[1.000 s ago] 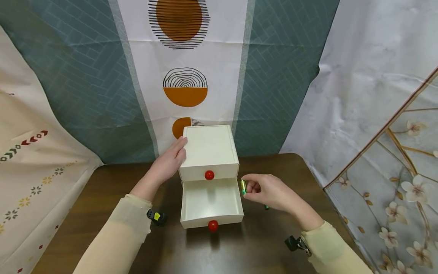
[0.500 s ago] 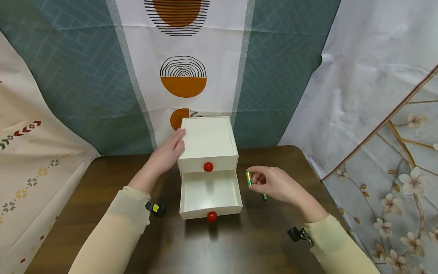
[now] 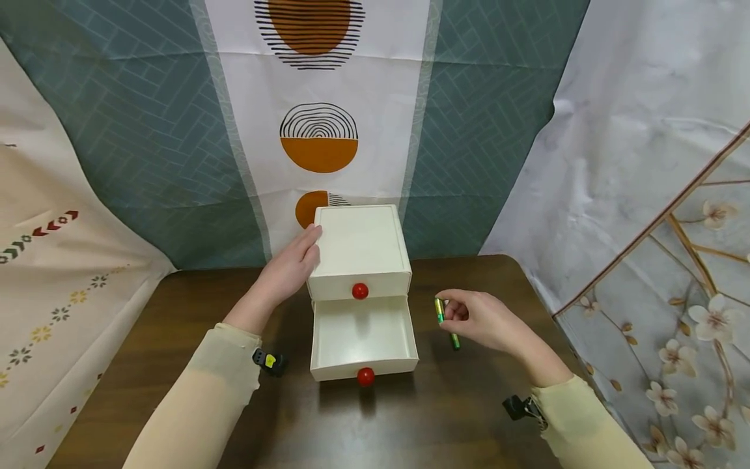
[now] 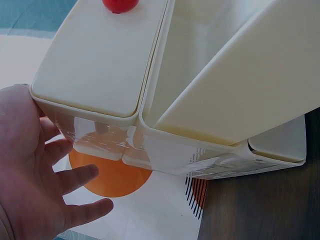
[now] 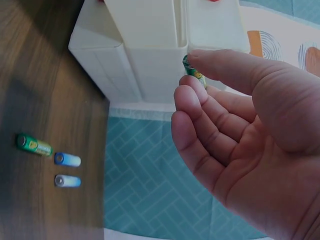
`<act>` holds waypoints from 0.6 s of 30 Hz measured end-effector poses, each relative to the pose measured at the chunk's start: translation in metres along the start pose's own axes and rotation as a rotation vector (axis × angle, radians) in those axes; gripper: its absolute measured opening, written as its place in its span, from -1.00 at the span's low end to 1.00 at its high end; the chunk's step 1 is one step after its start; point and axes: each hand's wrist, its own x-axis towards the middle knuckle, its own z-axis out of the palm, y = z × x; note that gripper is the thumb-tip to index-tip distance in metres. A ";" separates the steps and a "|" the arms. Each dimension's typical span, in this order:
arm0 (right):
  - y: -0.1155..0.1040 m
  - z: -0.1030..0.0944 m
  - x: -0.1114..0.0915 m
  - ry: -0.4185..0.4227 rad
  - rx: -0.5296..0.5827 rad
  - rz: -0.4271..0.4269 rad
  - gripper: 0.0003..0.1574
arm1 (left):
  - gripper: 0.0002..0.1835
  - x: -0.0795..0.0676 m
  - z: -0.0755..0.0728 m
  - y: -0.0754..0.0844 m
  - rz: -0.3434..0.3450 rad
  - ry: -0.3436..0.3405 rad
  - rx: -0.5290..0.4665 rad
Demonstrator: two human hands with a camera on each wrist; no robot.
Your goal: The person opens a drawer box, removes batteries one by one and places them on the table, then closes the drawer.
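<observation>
A white drawer cabinet (image 3: 360, 241) with red knobs stands at the table's far side, its middle drawer (image 3: 364, 332) pulled out and bare inside. My left hand (image 3: 287, 270) rests against the cabinet's upper left edge; in the left wrist view its fingers (image 4: 80, 177) spread beside the side wall. Right of the drawer, my right hand (image 3: 483, 319) pinches a green and gold battery (image 3: 440, 311) between thumb and fingertips, held upright above the table. A second green battery (image 3: 455, 341) lies on the table just beyond that hand's fingers in the head view.
In the right wrist view, two blue-and-white batteries (image 5: 67, 159) lie beside the loose green battery (image 5: 34, 145). The brown table (image 3: 375, 430) ends behind the cabinet at a patterned cloth backdrop (image 3: 486, 163). Cloths also hang at both sides.
My right hand has moved to the right, away from the open drawer, with the battery still pinched. More of the loose green battery shows. The left hand stays against the cabinet.
</observation>
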 end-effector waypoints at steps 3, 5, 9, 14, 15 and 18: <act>0.006 0.000 -0.003 0.003 -0.006 0.000 -0.39 | -0.31 -0.001 0.001 0.001 -0.002 0.001 0.005; 0.009 0.000 -0.004 0.006 -0.011 -0.001 -0.40 | -0.31 -0.001 0.002 0.002 -0.007 0.002 0.007; 0.017 0.000 -0.007 0.016 -0.025 0.007 -0.42 | -0.31 0.000 0.002 0.002 -0.010 -0.001 0.009; 0.023 0.000 -0.009 0.016 -0.025 0.009 -0.41 | -0.31 -0.001 0.001 0.003 -0.025 -0.007 0.003; 0.024 0.000 -0.009 0.016 -0.022 0.009 -0.41 | -0.31 -0.002 0.001 0.003 -0.026 -0.007 0.003; 0.027 0.000 -0.010 0.018 -0.019 0.013 -0.43 | -0.31 -0.002 0.000 0.004 -0.025 -0.003 0.001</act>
